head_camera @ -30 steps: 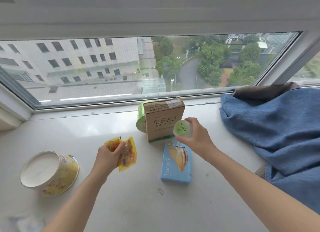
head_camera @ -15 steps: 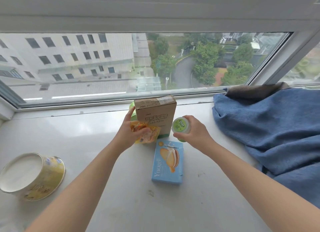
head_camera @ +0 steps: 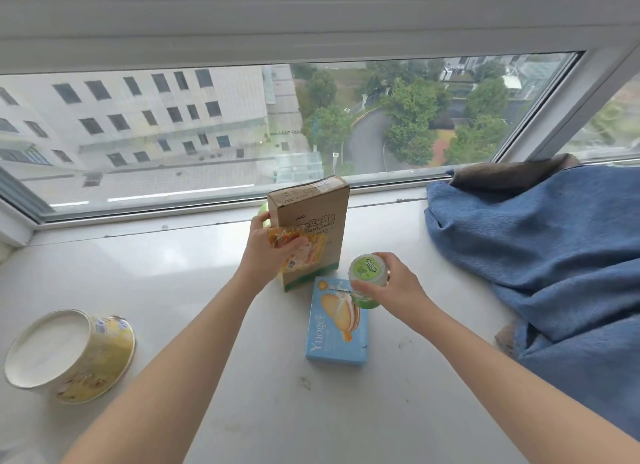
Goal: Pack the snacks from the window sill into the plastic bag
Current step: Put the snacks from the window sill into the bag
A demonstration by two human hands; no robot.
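Note:
My left hand holds yellow-orange snack packets against the front of an upright brown cardboard box on the white window sill. Its fingers reach to the box's left edge, where a green round thing shows behind. My right hand grips a small green-lidded jar, held over the top end of a light blue snack box that lies flat. No plastic bag is in view.
A yellow paper tub lies on its side at the sill's left. A blue cloth is heaped over the right end, with a brown fabric behind it. The window glass runs along the back.
My left hand has carried the snack packets from the sill's middle up to the brown box. My right hand with the jar has barely shifted.

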